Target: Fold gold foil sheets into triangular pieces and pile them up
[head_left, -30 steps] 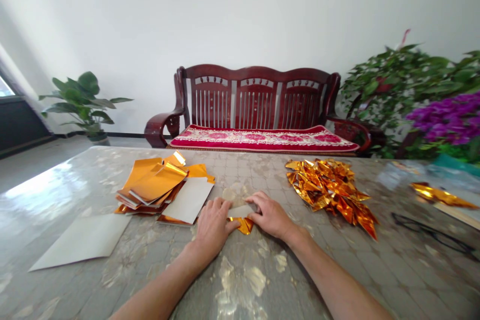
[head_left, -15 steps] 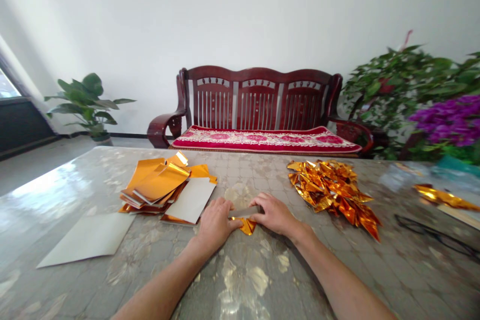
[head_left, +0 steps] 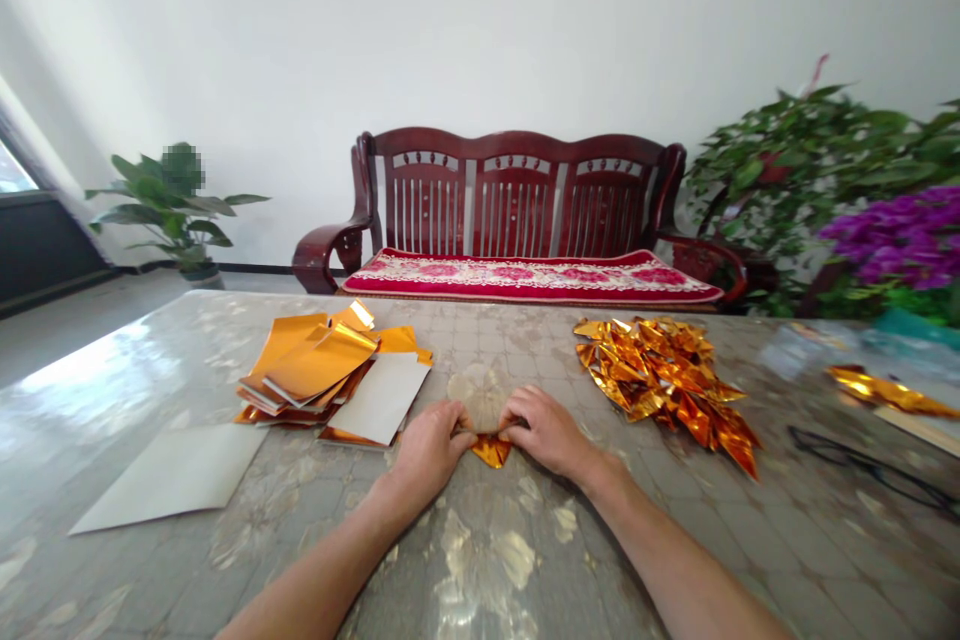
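Between my two hands, near the middle of the table, is a small piece of gold foil paper (head_left: 491, 452), folded so that a shiny pointed flap faces me. My left hand (head_left: 433, 440) pinches its left end between thumb and fingers. At the opposite end, my right hand (head_left: 544, 428) pinches it the same way. The fingertips hide both ends of the paper. Just left of my left hand lies a stack of foil paper sheets (head_left: 315, 360), gold on one face and pale grey on the other. Beyond my right hand is a heap of folded gold foil pieces (head_left: 667, 375).
A single pale sheet (head_left: 172, 478) lies on the left of the patterned table (head_left: 300, 560). Black-framed glasses (head_left: 870, 465), another gold foil piece (head_left: 892, 392) and clear plastic (head_left: 806, 348) are at the right. A dark red wooden bench (head_left: 517, 200) stands behind the table.
The grey strip that showed between my hands is no longer visible, and the gold flap now points towards me. Both hands stay pinched on the paper in nearly the same place.
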A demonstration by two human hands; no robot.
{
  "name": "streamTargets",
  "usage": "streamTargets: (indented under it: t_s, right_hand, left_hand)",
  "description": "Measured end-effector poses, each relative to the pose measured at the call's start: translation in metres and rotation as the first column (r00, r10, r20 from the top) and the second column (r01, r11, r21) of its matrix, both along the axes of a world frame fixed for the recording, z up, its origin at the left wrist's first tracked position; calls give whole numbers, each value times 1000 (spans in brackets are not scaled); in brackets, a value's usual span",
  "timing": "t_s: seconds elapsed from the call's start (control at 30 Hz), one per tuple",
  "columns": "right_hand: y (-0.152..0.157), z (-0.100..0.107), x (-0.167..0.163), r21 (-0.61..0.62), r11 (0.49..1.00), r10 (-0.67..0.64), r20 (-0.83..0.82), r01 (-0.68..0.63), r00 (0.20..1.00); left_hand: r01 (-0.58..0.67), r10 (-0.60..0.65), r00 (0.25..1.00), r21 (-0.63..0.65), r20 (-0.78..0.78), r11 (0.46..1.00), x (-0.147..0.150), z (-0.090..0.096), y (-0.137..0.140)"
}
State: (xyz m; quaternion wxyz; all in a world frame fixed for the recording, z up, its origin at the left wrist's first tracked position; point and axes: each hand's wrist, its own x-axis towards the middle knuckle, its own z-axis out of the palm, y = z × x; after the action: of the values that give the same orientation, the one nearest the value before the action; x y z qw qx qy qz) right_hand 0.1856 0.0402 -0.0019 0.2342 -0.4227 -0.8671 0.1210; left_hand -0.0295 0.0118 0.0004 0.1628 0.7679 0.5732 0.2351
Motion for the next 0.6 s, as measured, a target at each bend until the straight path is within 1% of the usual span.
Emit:
streamTargets:
  t_s: [0.07,0.17,0.27,0.33,0.47,0.53,0.6]
  right_hand:
    - [-3,-1,0,72,997,17,4,-17,1000]
    - [-7,-2,2,206,976,61,54,-71,997]
    - [-9,-2,3,291,949,86,117,-117,989]
    - [-10,-2,5,303,943,103,136,-141,985]
    - [-13,0,9,261,946,162,125,-190,979]
    - [-15,0,10,225,957,164,108,-185,980]
    - [-16,1,10,188,971,133,91,-148,987]
  left_hand:
    - [47,-44,998,70,-37,996,-1,0,-3]
    - [119,-91,982,168,-165,979,-1,2,-9]
    - [167,-95,944,208,-316,964,-1,2,-12]
    - [195,-95,915,223,-392,955,0,2,-14]
    - [252,-120,874,228,-470,940,0,3,-19]
    - [275,-143,860,209,-490,939,0,5,-22]
    - [283,-161,855,182,-493,942,1,7,-26]
